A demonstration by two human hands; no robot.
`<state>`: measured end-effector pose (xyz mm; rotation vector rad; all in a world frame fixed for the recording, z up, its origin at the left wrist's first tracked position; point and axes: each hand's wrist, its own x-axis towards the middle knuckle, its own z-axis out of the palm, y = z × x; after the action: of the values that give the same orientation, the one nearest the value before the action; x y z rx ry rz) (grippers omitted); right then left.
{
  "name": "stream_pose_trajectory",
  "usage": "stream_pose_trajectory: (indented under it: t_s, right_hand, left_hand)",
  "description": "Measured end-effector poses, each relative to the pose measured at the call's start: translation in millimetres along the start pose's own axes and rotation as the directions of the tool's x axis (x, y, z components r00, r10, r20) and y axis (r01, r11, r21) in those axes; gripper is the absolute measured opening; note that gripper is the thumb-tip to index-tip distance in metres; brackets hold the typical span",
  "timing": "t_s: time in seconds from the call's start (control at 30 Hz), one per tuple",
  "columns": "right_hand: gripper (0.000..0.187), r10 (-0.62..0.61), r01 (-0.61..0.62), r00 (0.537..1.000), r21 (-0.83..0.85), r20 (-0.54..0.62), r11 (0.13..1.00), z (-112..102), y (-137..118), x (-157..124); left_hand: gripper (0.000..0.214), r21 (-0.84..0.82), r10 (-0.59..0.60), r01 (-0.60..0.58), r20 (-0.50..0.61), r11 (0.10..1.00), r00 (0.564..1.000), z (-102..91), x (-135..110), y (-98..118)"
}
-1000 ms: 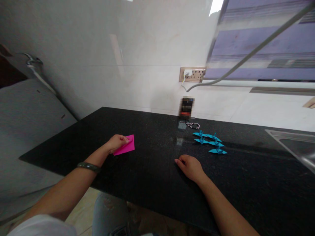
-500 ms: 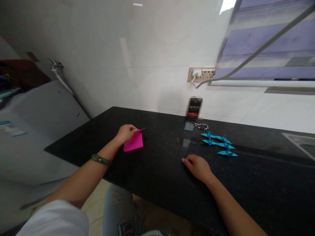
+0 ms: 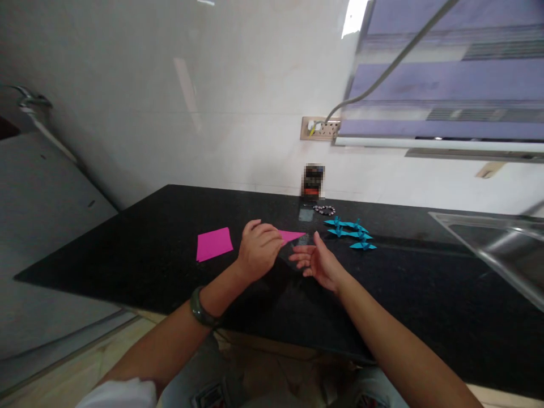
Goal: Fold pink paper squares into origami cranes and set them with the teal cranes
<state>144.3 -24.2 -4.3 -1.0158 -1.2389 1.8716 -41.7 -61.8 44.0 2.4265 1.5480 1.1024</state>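
Observation:
My left hand (image 3: 261, 249), with a green bangle on its wrist, pinches a sheet of pink paper (image 3: 292, 236) above the dark counter. Only a pointed part of that sheet shows past the fingers; the rest is hidden. Just to its right is my right hand (image 3: 319, 263), fingers apart and thumb raised, holding nothing. A small gap separates it from the sheet's tip. Left of my left hand, a stack of square pink paper (image 3: 215, 243) lies flat. Several blue paper cranes (image 3: 363, 246) stand grouped beyond my right hand.
A beaded bracelet (image 3: 324, 210) lies near the wall, beside a blurred-out dark object (image 3: 313, 182). The steel sink (image 3: 510, 243) is set into the counter (image 3: 140, 243) at right. A grey cable (image 3: 382, 76) runs near the wall socket (image 3: 327, 129).
My left hand has lifted a pink sheet off the stack and carried it right. My right hand has risen from the counter, opening towards the sheet. The view has turned right.

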Motion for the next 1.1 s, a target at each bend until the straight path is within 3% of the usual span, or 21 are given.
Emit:
stream_pose_trajectory:
  t_s: [0.07,0.17,0.23,0.3,0.33,0.37,0.4,0.43,0.5,0.6,0.73,0.83,0.93,1.0,1.03,1.07,1.1]
  right_hand:
    - [0.047,-0.037,0.038,0.999,0.084,-0.016,0.996,1.2,-6.4,1.8]
    - [0.030,-0.187,0.187,0.960,-0.022,-0.208,0.982,-10.7,-8.1,10.5]
    - [0.028,-0.222,0.216,0.944,-0.054,-0.244,0.975,-24.0,-6.3,16.3]
    - [0.030,-0.236,0.226,0.942,-0.068,-0.240,0.972,-36.6,-4.6,19.4]
    - [0.032,-0.246,0.235,0.947,-0.074,-0.206,0.969,-41.5,-3.9,19.6]
    - [0.033,-0.272,0.261,0.945,-0.084,-0.183,0.962,-45.2,-3.6,19.2]
    - [0.034,-0.297,0.283,0.941,-0.105,-0.163,0.953,-47.9,-3.4,18.1]
    - [0.034,-0.302,0.285,0.943,-0.130,-0.141,0.950,-49.6,-3.3,16.8]
    - [0.033,-0.295,0.277,0.951,-0.172,-0.091,0.945,-51.1,-3.3,14.0]
    - [0.032,-0.334,0.318,0.939,-0.167,-0.080,0.933,-52.1,-3.4,11.7]
    - [0.026,-0.412,0.396,0.893,-0.116,-0.184,0.911,-53.0,-3.8,11.8]
    - [0.025,-0.380,0.369,0.912,-0.095,-0.156,0.925,-52.5,-4.0,11.2]
    - [0.028,-0.357,0.339,0.930,-0.176,-0.082,0.924,-53.4,-4.2,9.8]
    - [0.034,-0.438,0.371,0.886,-0.335,-0.152,0.866,-55.6,-5.5,7.8]
    - [0.038,-0.512,0.386,0.833,-0.445,-0.209,0.808,-56.9,-6.7,6.1]
    - [0.042,-0.605,0.402,0.765,-0.571,-0.220,0.716,-57.9,-8.3,3.8]
    - [0.047,-0.681,0.424,0.717,-0.684,-0.147,0.594,-58.5,-10.0,1.0]
  left_hand:
    - [0.019,-0.157,0.102,-0.087,0.089,0.984,0.991,14.5,-2.8,11.8]
    - [0.019,-0.241,0.148,-0.118,0.112,0.963,0.983,32.1,-1.3,14.9]
    - [0.045,-0.234,0.005,-0.002,0.011,0.972,1.000,41.6,4.8,9.2]
    - [0.067,-0.307,-0.240,0.207,-0.074,0.929,0.968,51.0,13.4,1.2]
    - [0.071,-0.391,-0.369,0.323,-0.046,0.862,0.928,55.9,17.7,-2.4]
    - [0.071,-0.492,-0.458,0.432,0.074,0.756,0.886,61.1,21.5,-5.2]
    - [0.065,-0.586,-0.476,0.513,0.233,0.627,0.848,66.3,24.4,-7.1]
    - [0.056,-0.656,-0.432,0.553,0.359,0.513,0.827,71.4,26.5,-8.2]
    - [0.041,-0.724,-0.314,0.572,0.480,0.385,0.819,80.3,27.9,-8.2]
    - [0.029,-0.759,-0.329,0.591,0.504,0.274,0.799,87.5,26.7,-5.6]
    - [0.030,-0.790,-0.315,0.608,0.560,0.077,0.767,83.6,25.3,-0.1]
    - [0.031,-0.783,-0.199,0.614,0.620,-0.100,0.759,77.3,24.4,2.8]
    - [0.032,-0.755,-0.128,0.618,0.650,-0.220,0.749,75.5,23.8,-1.0]
    - [0.032,-0.759,-0.161,0.592,0.643,-0.271,0.749,76.6,24.5,-7.3]
    - [0.032,-0.770,-0.197,0.568,0.629,-0.290,0.752,77.4,25.2,-10.9]
    - [0.032,-0.779,-0.239,0.549,0.620,-0.304,0.747,78.0,26.1,-14.4]
    - [0.033,-0.782,-0.274,0.537,0.617,-0.317,0.738,78.4,26.9,-17.4]
